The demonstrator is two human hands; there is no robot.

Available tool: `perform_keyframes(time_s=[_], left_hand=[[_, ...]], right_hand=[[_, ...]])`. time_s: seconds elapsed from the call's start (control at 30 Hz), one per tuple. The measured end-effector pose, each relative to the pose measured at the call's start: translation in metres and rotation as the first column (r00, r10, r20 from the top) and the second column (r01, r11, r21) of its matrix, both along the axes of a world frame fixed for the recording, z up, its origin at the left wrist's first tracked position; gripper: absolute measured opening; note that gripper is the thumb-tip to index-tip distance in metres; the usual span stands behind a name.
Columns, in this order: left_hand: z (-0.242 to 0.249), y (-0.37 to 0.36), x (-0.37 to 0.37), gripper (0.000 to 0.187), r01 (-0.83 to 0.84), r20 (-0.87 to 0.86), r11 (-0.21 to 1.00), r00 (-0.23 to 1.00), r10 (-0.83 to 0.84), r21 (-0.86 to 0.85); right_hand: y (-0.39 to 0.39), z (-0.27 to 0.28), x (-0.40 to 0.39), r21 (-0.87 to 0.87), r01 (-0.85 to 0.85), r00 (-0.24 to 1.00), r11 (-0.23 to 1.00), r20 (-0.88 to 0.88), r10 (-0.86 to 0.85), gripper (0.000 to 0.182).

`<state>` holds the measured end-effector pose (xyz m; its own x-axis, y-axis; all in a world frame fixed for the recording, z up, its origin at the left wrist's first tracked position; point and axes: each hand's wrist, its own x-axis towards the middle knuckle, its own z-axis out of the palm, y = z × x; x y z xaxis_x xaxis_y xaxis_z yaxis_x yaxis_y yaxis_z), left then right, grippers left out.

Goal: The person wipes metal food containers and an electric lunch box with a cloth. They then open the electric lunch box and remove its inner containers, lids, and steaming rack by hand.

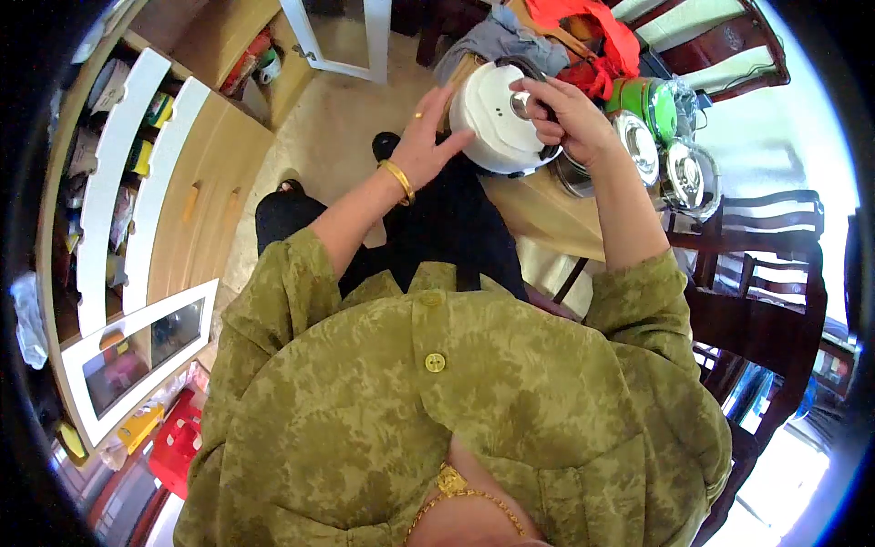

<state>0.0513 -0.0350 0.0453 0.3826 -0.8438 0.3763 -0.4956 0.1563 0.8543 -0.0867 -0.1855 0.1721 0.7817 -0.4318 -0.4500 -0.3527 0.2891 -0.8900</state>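
A white, rounded, pot-like appliance with a silver round fitting on its top [485,114] sits at the near-left edge of a pale wooden bench [540,208], and both hands are at it. The left hand [430,144], wearing a gold ring and a gold bangle, is at the appliance's left side, fingers extended and thumb spread apart from them; it grips nothing, and the thumb tip lies right at the white wall, though whether it presses there I cannot tell. The right hand [570,118] is over the appliance's right side, its fingers bent beside the silver fitting and over a black curved part; whether they are closed around that part is hidden.

Right of the appliance stand a round, shiny metal lid [636,146], a second shiny metal lid [684,175] farther out, and a bright green round container [645,102]. Behind the appliance lie a grey crumpled cloth [497,38] and a bright red bag [609,41]. Well to its left is a pale wood cabinet with white-edged drawers [205,201].
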Motion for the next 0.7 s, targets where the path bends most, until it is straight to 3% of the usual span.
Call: perform_keyframes(time_s=[0.13,0.17,0.27,0.4,0.43,0.5,0.53,0.6,0.7], left_hand=[[0.014,-0.027,0.0,0.059,0.012,-0.07,0.999,0.997,-0.016,-0.047],[0.0,-0.038,0.003,0.056,-0.019,0.0,0.998,1.0,0.019,-0.061],[0.007,-0.05,0.003,0.056,-0.019,0.003,0.999,1.0,0.019,-0.046],[0.044,-0.067,-0.003,0.062,-0.058,-0.234,0.998,0.971,0.052,-0.018],[0.061,-0.066,-0.006,0.062,-0.061,-0.236,0.998,0.97,0.057,-0.013],[0.088,-0.062,-0.014,0.079,0.026,-0.449,0.978,0.891,0.071,0.205],[0.081,-0.069,-0.014,0.079,0.023,-0.449,0.979,0.891,0.073,0.205],[0.062,-0.082,-0.013,0.071,-0.059,-0.136,0.972,0.987,0.091,0.228],[0.045,-0.08,-0.014,0.076,-0.109,-0.1,0.954,0.985,0.142,0.279]], right_hand=[[-0.008,-0.007,-0.004,-0.026,0.158,0.98,0.987,0.124,-0.153,0.038],[-0.02,-0.017,-0.007,0.026,0.17,0.974,0.985,0.147,-0.172,0.038],[-0.035,-0.023,-0.013,0.139,0.175,0.965,0.975,0.171,-0.197,0.031],[-0.033,-0.026,-0.015,0.194,0.102,0.96,0.976,0.239,-0.148,0.028],[-0.031,-0.024,-0.015,0.151,0.033,0.97,0.988,0.234,-0.069,0.031],[-0.028,-0.023,-0.015,0.106,-0.039,0.974,0.994,0.228,0.014,0.033],[-0.026,-0.023,-0.014,0.092,0.023,0.981,0.995,0.189,-0.04,0.034],[-0.026,-0.026,-0.015,0.079,0.083,0.985,0.993,0.148,-0.094,0.035],[-0.031,-0.03,-0.016,0.236,-0.036,0.961,0.971,0.275,-0.031,0.037]])
